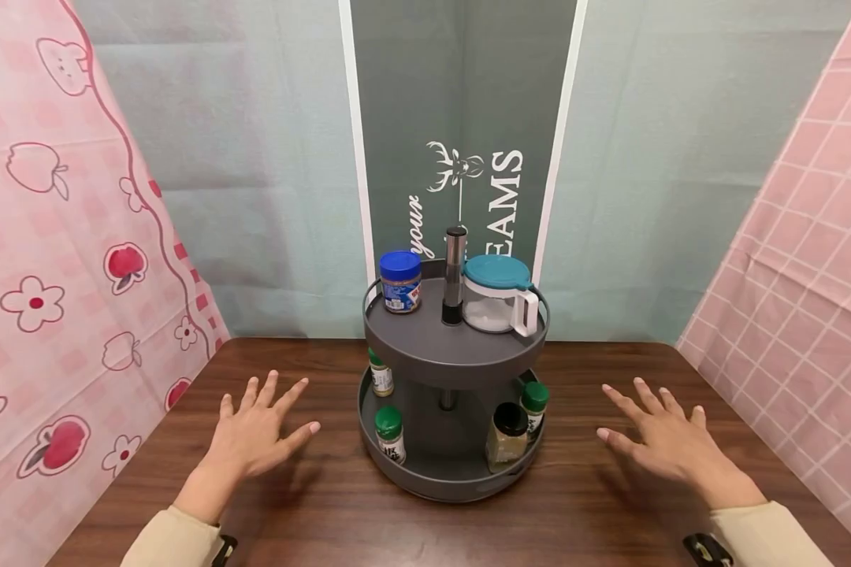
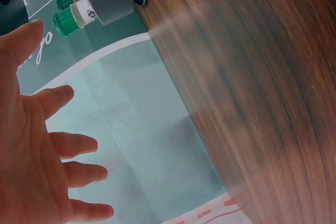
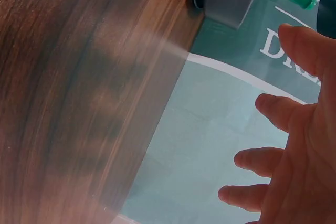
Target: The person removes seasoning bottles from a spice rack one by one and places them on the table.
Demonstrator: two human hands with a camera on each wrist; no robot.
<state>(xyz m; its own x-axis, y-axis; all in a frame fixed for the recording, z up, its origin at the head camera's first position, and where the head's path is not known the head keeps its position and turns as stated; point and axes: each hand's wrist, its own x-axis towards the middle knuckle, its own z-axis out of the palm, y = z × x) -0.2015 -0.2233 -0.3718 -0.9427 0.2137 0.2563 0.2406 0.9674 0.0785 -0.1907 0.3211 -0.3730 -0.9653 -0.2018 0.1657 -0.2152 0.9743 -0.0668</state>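
Hovers the left hand [image 1: 258, 429] above the left part of the brown wooden surface [image 1: 610, 524], palm down, with fingers straight and spread, released and grasping nothing. Does likewise with the right hand [image 1: 663, 433] on the opposite side (almost a mirror pose), unclenched and with nothing in its grip. Wears beige sleeves [image 1: 170, 539] on both arms, with a dark wristband [image 1: 223, 549] under each cuff.

Has, between the hands and touching neither, a dark grey two-tier rack [image 1: 456, 376], set on the surface. Bears on its round upper tray [image 1: 429, 340] a blue-lidded jar [image 1: 401, 285] at the left, a silver-and-black post [image 1: 454, 276] in the middle, and a teal-lidded pitcher [image 1: 495, 298] at the right (white-handled, with something whitish inside). Carries on the lower tray [image 1: 440, 489], at the left, a rear green-capped bottle [image 1: 380, 376] and a front green-capped bottle [image 1: 390, 435]; at the right, a black-capped jar [image 1: 507, 437] with yellowish contents and, just behind, a partly hidden right-side green-capped bottle [image 1: 535, 408].

Shows in both wrist views the palm side, apart from the rack. Has for backdrop a pale green cloth [image 1: 255, 197] with a dark green strip [image 1: 461, 79], printed in white with a deer's head and lettering (partly covered by the rack). Adds a pink apple-and-flower cloth [image 1: 42, 260] at the left and a pink grid cloth [image 1: 801, 220] at the right.
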